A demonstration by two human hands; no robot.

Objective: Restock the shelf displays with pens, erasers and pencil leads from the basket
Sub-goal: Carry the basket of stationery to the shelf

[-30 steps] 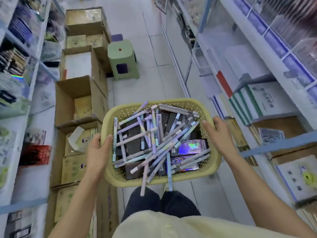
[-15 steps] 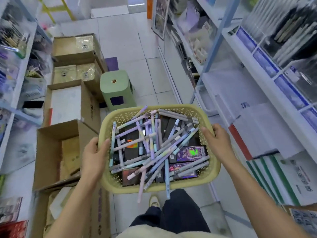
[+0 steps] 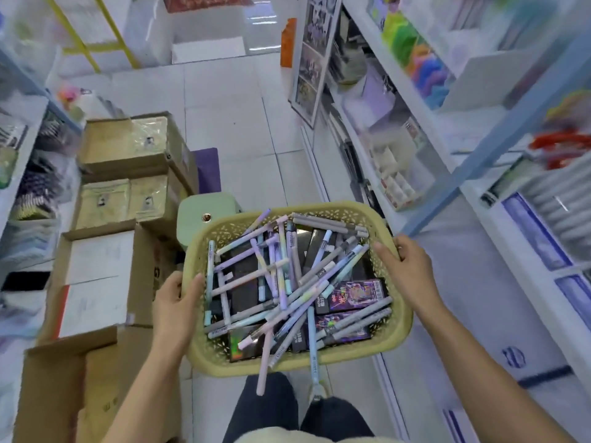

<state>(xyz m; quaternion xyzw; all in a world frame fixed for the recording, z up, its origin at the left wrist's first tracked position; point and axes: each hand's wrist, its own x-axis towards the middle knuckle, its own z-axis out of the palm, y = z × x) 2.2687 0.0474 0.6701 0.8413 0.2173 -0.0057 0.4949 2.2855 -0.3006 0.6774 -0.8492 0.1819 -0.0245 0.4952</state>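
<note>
Fingers of left hand (image 3: 177, 310) and right hand (image 3: 407, 271) stay curled over opposite rims of the yellow basket (image 3: 351, 354), pens (image 3: 295, 310) heaped on dark boxes (image 3: 246, 292) inside. Beyond it, the green stool (image 3: 204, 212), clear ahead earlier, now shows partly behind its far-left corner.

bright, even white light fills the aisle, with only a faint, soft shadow below the basket (image 3: 319, 208). the basket and the pens (image 3: 287, 266) in it are fairly sharp, and the foil-printed boxes (image 3: 355, 292) among them glint purple and green. right of the basket the shelves (image 3: 479, 219) smear into streaky blur, worst toward the upper corner; left of it the goods are blurred too. beyond the basket the glossy floor tiles (image 3: 230, 123) carry pale glare. straight edges bow outward away from the basket.
</note>
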